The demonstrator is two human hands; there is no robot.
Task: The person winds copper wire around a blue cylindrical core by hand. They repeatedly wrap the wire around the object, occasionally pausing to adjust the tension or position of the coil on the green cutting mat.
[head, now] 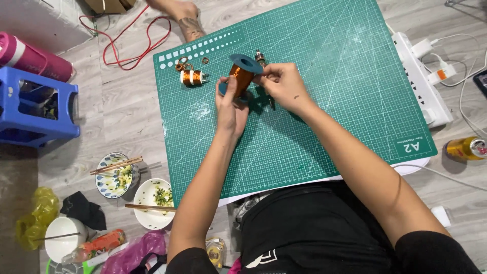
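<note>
The left hand (231, 109) is closed around a big spool of copper wire (242, 75), its thumb and fingers wrapped round the lower end of the orange winding, so the spool stands tilted above the green cutting mat (324, 91) with its dark blue top flange turned up and away from the palm. The right hand (284, 83) sits just to the right of that hold, fingertips pinched together close against the side of the spool; what is between them is too small to make out. Just beyond the right fingertips a small metal part (260, 57) pokes up. Left of the held spool, lying on the mat, is a small coil of copper wire with white ends (193, 77), and just above it a few loose copper rings (183, 65). Farther off past these, at the mat's far edge, another person's bare foot (187, 20) rests on the floor beside a red cable (133, 48). Well to the left of the holding hand stand a blue plastic stool (35, 109) and bowls with chopsticks (117, 175); well to the right lies a white power strip (421, 76).
</note>
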